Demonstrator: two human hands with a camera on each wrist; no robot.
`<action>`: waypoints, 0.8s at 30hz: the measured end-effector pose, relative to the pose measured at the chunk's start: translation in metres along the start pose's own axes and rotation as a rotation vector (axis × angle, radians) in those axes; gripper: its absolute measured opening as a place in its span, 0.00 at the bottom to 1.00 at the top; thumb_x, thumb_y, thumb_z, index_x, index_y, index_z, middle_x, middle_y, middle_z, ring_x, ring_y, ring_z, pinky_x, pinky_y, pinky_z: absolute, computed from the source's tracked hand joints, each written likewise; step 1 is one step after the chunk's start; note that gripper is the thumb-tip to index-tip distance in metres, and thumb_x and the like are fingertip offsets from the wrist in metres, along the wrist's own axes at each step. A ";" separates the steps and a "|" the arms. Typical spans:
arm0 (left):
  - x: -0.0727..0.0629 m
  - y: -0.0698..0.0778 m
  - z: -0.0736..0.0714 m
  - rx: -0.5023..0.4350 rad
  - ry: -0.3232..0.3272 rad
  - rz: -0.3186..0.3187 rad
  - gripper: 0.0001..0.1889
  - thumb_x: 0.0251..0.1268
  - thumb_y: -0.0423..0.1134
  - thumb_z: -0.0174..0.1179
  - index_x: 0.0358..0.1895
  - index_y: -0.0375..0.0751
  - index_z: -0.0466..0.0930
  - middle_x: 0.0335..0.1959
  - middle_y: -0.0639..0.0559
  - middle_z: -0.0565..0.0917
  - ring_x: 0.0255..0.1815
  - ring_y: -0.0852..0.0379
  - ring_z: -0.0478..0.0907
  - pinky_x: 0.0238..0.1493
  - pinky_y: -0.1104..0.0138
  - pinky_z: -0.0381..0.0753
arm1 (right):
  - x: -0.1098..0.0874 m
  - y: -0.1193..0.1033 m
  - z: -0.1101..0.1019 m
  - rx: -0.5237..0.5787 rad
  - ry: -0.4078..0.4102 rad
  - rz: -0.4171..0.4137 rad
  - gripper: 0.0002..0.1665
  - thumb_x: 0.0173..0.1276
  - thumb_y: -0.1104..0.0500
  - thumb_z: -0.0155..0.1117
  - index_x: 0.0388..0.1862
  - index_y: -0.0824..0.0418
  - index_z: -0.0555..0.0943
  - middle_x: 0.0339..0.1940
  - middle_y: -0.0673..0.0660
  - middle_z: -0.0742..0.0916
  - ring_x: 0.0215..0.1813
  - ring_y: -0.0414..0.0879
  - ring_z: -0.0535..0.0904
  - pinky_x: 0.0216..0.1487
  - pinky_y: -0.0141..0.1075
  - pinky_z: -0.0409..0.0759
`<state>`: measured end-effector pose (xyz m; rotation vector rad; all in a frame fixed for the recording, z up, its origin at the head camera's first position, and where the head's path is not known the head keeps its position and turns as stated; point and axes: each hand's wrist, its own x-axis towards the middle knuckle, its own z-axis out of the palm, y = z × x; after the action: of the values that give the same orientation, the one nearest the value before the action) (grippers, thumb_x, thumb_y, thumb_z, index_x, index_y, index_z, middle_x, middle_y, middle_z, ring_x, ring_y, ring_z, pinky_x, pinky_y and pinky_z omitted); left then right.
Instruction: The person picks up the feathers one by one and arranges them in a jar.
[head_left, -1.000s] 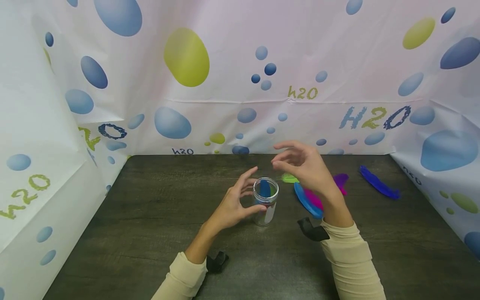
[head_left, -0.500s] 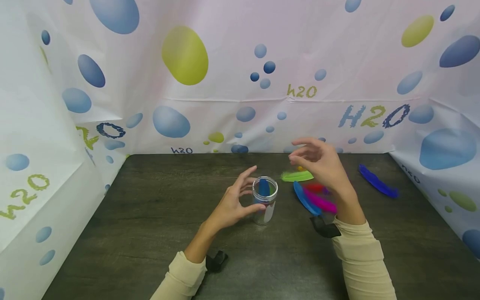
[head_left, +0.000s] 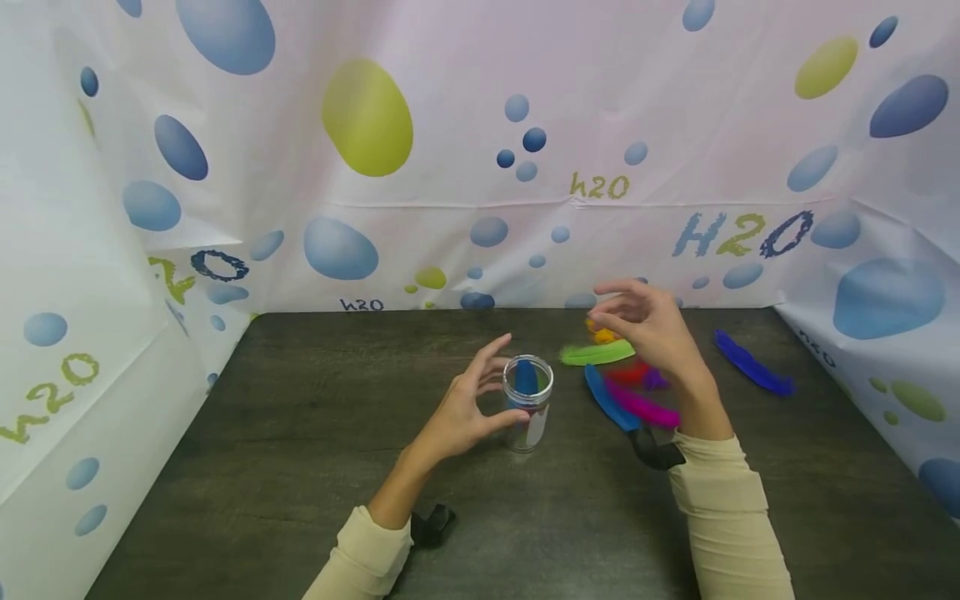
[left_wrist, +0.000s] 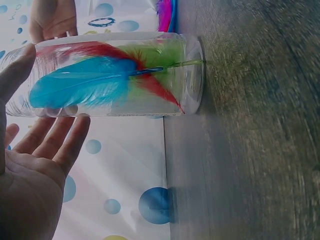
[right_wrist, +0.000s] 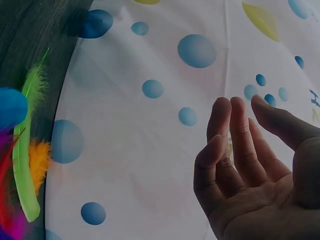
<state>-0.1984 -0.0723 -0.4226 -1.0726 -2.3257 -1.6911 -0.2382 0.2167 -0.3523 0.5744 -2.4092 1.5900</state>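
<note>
Near the middle of the table a clear glass jar [head_left: 527, 432] stands upright with its mouth uncovered. My left hand [head_left: 465, 408] holds its left side between thumb and fingers. Through the glass, the left wrist view shows a blue feather [left_wrist: 82, 82], a red feather [left_wrist: 85, 48] and a green feather [left_wrist: 167, 54]. My right hand [head_left: 652, 333] hovers above the loose feathers, its fingers loosely bent with nothing between them, as the right wrist view also shows. Under or beside it lie a lime green feather [head_left: 592, 354], a light blue feather [head_left: 609, 398] and a magenta feather [head_left: 641, 405].
Orange [head_left: 602, 336], red [head_left: 628, 374] and purple feathers [head_left: 656, 381] lie in the same group, partly overlapped by the right hand and arm. A dark blue feather [head_left: 752, 363] lies apart on the right. A printed white sheet [head_left: 450, 100] rises behind the dark table [head_left: 300, 467].
My right hand has moved away from above the jar's right side, rightward over the feathers, uncovering the green, red and orange ones. The left hand and jar stay in place.
</note>
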 end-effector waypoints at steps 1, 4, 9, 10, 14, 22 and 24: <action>-0.001 0.000 0.000 0.001 0.000 -0.001 0.52 0.58 0.26 0.76 0.81 0.33 0.52 0.64 0.35 0.79 0.66 0.40 0.78 0.64 0.52 0.82 | 0.000 0.002 -0.001 -0.010 -0.001 0.015 0.18 0.75 0.66 0.66 0.61 0.71 0.80 0.44 0.70 0.90 0.40 0.36 0.89 0.39 0.29 0.86; -0.002 -0.001 0.000 0.000 0.000 0.000 0.52 0.58 0.26 0.76 0.82 0.34 0.51 0.65 0.35 0.79 0.66 0.41 0.78 0.65 0.53 0.82 | 0.000 0.006 -0.003 -0.053 -0.011 0.047 0.18 0.76 0.66 0.65 0.62 0.72 0.80 0.45 0.71 0.90 0.40 0.33 0.87 0.37 0.31 0.85; -0.003 0.000 -0.001 -0.003 0.005 0.009 0.52 0.58 0.26 0.76 0.82 0.38 0.52 0.64 0.35 0.80 0.66 0.41 0.79 0.64 0.53 0.82 | 0.000 0.017 -0.006 -0.135 -0.033 0.084 0.18 0.76 0.68 0.63 0.61 0.73 0.79 0.46 0.74 0.88 0.39 0.30 0.85 0.35 0.32 0.83; -0.003 -0.001 -0.001 -0.003 0.006 0.010 0.52 0.58 0.26 0.76 0.82 0.38 0.52 0.64 0.36 0.80 0.65 0.41 0.79 0.64 0.53 0.82 | 0.000 0.020 -0.006 -0.149 -0.035 0.093 0.18 0.76 0.69 0.63 0.62 0.73 0.79 0.46 0.74 0.89 0.39 0.31 0.86 0.35 0.31 0.83; -0.003 -0.001 -0.002 0.001 0.003 0.010 0.52 0.58 0.26 0.76 0.82 0.38 0.52 0.63 0.36 0.80 0.65 0.41 0.79 0.64 0.53 0.82 | 0.001 0.028 -0.006 -0.192 -0.045 0.133 0.18 0.75 0.70 0.63 0.62 0.72 0.79 0.46 0.71 0.90 0.44 0.47 0.89 0.37 0.31 0.83; -0.004 -0.002 -0.001 -0.003 -0.006 0.015 0.52 0.59 0.26 0.75 0.82 0.38 0.51 0.64 0.34 0.79 0.65 0.37 0.78 0.64 0.51 0.82 | 0.001 0.045 -0.005 -0.285 -0.132 0.177 0.19 0.72 0.73 0.64 0.61 0.73 0.79 0.46 0.69 0.90 0.50 0.64 0.87 0.51 0.46 0.87; -0.004 -0.002 -0.001 -0.006 -0.007 0.017 0.52 0.58 0.26 0.75 0.82 0.38 0.51 0.64 0.34 0.79 0.65 0.37 0.78 0.64 0.51 0.82 | 0.001 0.050 -0.004 -0.318 -0.160 0.179 0.20 0.71 0.74 0.64 0.61 0.74 0.78 0.46 0.69 0.90 0.50 0.64 0.87 0.53 0.54 0.86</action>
<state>-0.1974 -0.0754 -0.4257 -1.0977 -2.3101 -1.6916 -0.2605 0.2379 -0.3919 0.4507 -2.8264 1.2188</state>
